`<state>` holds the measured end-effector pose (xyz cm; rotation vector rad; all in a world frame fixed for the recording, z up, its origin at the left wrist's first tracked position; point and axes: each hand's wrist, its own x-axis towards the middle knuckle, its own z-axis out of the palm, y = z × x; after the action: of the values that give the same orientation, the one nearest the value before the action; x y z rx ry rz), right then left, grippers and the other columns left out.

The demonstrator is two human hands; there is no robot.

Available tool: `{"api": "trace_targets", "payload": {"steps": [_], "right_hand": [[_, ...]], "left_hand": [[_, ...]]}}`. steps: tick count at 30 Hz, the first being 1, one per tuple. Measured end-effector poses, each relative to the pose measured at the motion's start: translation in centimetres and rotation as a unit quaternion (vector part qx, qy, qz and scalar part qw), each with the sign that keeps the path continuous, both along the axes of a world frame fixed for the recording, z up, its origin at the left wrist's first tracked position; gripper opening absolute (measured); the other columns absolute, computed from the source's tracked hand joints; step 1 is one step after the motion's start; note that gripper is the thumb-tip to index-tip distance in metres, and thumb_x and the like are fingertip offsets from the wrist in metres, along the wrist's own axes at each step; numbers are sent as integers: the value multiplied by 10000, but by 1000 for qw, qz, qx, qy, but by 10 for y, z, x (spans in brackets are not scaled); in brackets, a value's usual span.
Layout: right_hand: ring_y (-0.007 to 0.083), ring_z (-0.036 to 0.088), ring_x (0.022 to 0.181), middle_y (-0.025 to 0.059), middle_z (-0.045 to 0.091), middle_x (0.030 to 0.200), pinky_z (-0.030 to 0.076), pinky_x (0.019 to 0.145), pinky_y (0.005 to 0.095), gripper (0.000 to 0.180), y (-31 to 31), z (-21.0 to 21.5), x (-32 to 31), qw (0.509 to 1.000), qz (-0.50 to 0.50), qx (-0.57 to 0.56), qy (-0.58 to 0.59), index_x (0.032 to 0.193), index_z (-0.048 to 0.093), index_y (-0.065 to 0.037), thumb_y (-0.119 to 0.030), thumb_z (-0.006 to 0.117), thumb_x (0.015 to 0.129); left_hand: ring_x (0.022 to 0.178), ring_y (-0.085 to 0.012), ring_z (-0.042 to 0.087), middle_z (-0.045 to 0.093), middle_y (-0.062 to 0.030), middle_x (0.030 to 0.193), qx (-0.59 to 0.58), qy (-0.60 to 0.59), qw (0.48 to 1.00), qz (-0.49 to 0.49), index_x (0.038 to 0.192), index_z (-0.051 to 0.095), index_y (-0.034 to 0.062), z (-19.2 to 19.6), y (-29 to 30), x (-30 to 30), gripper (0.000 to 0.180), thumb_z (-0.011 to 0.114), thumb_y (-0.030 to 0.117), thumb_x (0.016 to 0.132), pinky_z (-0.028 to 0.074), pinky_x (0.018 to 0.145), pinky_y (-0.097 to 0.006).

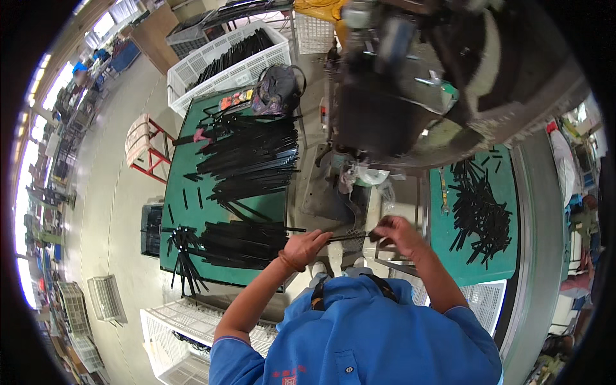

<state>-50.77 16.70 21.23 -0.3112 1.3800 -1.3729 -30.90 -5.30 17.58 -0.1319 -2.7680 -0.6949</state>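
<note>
My left hand [305,249] is closed round a thin black strip [345,239] that runs level in front of my body. Toward its other end, my right hand [399,235] pinches a small dark piece [374,237], too small to make out. Whether that piece and the strip touch or are joined, I cannot tell. Just left of my left hand, a pile of long black strips [240,244] lies on the green table [256,277]. Farther off on the same table is a larger pile of black strips [247,157].
A large dark machine [378,109] looms ahead to the right. On the right-hand green table, short black pieces [482,215] lie heaped beside a wrench [444,192]. White crates stand near me [160,321] and at the far left [186,86]. A red-legged stool [149,147] stands left of the table.
</note>
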Motion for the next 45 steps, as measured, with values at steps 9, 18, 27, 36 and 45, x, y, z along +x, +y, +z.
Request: {"api": "trace_targets", "payload": {"steps": [9,18,27,36,45], "right_hand": [[75,531,664,-26,565,734,479,589,246,121,25,-33,-76,943,-270,-42,189,753,565,-111,-93,683,769],[71,522,640,-16,568,730,449,566,221,116,-4,-11,-53,949,-232,-143,159,773,569,-73,-16,669,769],[86,558,708,2,600,755,456,632,239,99,-75,22,-40,924,-163,-189,291,801,577,-30,-19,669,766],[93,466,649,-24,529,701,407,593,277,191,-133,2,-36,957,-190,-82,203,726,545,-29,-161,674,776],[63,457,536,-30,525,657,363,478,211,110,-105,-9,-34,962,-261,-76,15,785,580,-47,-135,638,818]], "left_hand": [[508,-92,516,612,-47,765,705,-131,686,123,997,552,14,47,26,-84,272,455,262,942,389,441,-223],[509,-93,489,608,-54,786,746,-121,634,162,1056,537,12,58,26,-109,289,473,267,936,365,429,-213],[523,-97,514,638,-74,831,744,-143,631,165,1020,531,41,46,22,-115,243,481,262,933,401,440,-219],[603,-144,607,643,-88,881,768,-72,624,128,1020,527,54,12,33,-117,204,492,232,926,496,504,-258],[700,-183,633,629,-85,892,823,-37,554,120,966,526,40,6,34,-115,123,519,150,910,526,598,-304]]}}
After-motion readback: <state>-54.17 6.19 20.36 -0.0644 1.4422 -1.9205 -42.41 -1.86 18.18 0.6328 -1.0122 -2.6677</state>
